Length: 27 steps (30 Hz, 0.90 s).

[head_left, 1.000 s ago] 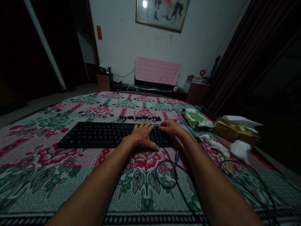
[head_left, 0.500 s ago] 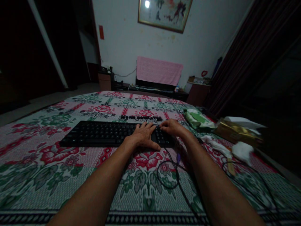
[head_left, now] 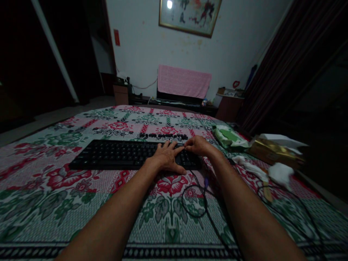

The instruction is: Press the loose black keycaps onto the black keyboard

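Note:
A black keyboard (head_left: 114, 154) lies flat on a flowered bedspread (head_left: 65, 203). My left hand (head_left: 167, 157) rests over its right half, fingers spread, with the index finger reaching toward the other hand. At the upper right part of the keys, by the number pad, my right hand (head_left: 198, 145) has its thumb and fingers pinched together. Whatever is between those fingertips, if anything, is too small to see. Just behind the keyboard runs a row of small black loose pieces that look like keycaps (head_left: 164, 136).
A black cable (head_left: 205, 208) with a purple plug (head_left: 206, 182) coils in front of the keyboard. To the right lie a green-and-white packet (head_left: 230, 137), a gold tissue box (head_left: 268, 150) and crumpled white tissue (head_left: 281, 174). A pink cloth (head_left: 185, 81) hangs by the far wall.
My left index finger has stretched out a little toward my right fingertips. My right hand has shifted very slightly, still pinched at the same spot. The keyboard has stayed put.

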Motion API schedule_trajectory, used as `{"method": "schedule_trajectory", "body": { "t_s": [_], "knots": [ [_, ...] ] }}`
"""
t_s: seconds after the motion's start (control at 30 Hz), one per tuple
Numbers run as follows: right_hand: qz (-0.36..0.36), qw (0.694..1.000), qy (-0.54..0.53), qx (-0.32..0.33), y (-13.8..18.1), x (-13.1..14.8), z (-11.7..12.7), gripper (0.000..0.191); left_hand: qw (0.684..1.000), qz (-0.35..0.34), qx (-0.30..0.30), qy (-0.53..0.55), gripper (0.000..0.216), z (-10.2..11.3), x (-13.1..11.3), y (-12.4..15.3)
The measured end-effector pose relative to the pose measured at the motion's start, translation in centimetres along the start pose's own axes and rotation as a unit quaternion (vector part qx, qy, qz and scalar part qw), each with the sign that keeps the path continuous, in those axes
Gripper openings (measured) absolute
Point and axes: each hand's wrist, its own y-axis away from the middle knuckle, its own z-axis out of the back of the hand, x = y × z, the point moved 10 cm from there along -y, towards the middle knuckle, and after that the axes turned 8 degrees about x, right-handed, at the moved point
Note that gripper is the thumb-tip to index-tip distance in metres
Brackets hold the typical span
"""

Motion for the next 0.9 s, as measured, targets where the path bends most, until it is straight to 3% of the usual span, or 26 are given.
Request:
{"method": "schedule_trajectory", "body": {
  "t_s": [0.3, 0.63, 0.9],
  "knots": [
    [0.028, 0.990, -0.136, 0.020, 0.3, -1.2, -1.0, 0.022, 1.000, -0.008, -0.023, 0.009, 0.112, 0.5, -0.2, 0.3],
    [0.043, 0.983, -0.179, 0.004, 0.2, -2.0, -1.2, 0.026, 1.000, 0.002, 0.010, 0.005, 0.103, 0.1, -0.1, 0.2],
    [0.042, 0.984, -0.172, 0.000, 0.2, -2.2, -1.3, 0.025, 1.000, -0.003, -0.006, 0.002, 0.102, 0.1, -0.2, 0.2]
  ]
}}
